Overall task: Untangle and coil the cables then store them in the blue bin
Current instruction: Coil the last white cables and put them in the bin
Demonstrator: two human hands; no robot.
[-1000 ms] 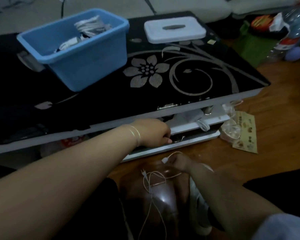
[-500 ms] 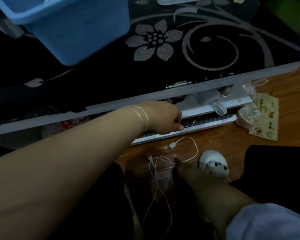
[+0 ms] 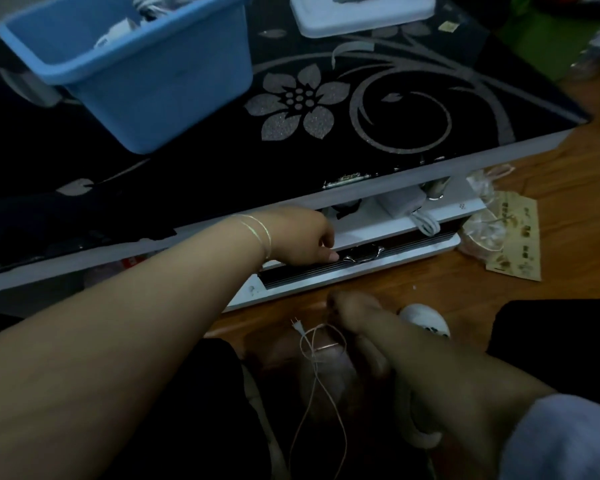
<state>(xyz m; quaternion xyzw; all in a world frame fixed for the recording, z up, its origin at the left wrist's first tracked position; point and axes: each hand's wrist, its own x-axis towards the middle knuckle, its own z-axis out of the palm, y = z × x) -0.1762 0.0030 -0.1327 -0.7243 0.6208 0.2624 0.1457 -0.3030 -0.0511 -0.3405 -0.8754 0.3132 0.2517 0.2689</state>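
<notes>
Views: you have a single one, the head camera.
Position: it sits above your forearms, close to them.
Direction: forward and down, across the black floral tabletop (image 3: 378, 150) to the wooden floor (image 3: 568, 209).
Framing: the blue bin (image 3: 160, 81) is cut off at the top edge.
Shared area: nothing to compare.

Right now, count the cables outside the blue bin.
2 in plain view: a thin white cable held by the right hand over the lap, and a coiled white cable on the table's lower shelf. More may be hidden.
</notes>
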